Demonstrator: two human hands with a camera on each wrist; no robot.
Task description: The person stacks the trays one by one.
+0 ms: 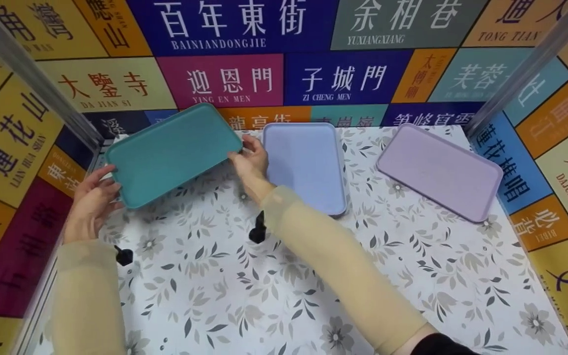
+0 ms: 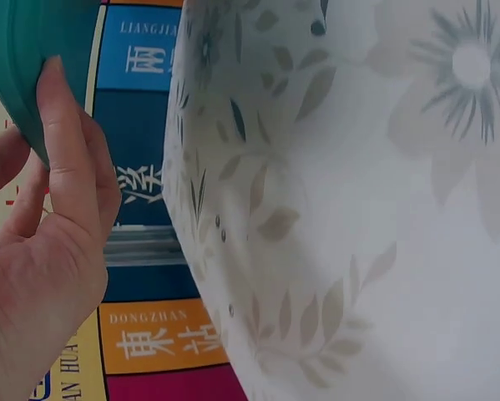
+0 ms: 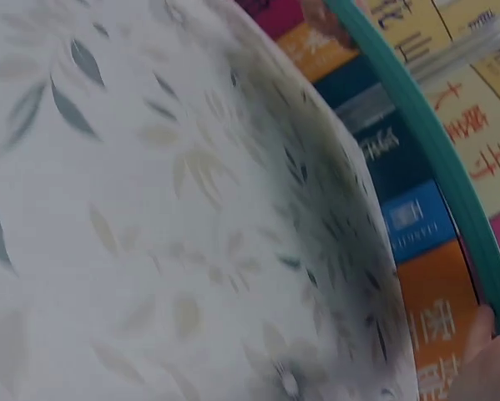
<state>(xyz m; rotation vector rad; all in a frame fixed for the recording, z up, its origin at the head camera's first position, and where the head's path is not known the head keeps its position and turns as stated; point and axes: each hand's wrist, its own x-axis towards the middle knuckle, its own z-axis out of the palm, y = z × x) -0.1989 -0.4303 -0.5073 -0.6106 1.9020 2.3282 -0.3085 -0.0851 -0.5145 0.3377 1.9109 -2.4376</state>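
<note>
A teal rectangular tray (image 1: 173,155) is held by both hands at the left of the table, tilted and raised above the cloth. My left hand (image 1: 91,199) grips its left end, with thumb and fingers on either side of the rim. At the tray's right end my right hand (image 1: 252,165) pinches the corner. In the left wrist view the fingers (image 2: 66,159) press against the teal rim (image 2: 16,83). The right wrist view shows the tray's long edge (image 3: 437,150) over the table, with part of the right hand (image 3: 487,363) at its end.
A periwinkle tray (image 1: 303,165) lies mid-table, just right of my right hand. Farther right lies a lilac tray (image 1: 439,172), set at an angle. The table has a white floral cloth (image 1: 205,286). Panels with printed signs (image 1: 220,79) stand around the back and sides.
</note>
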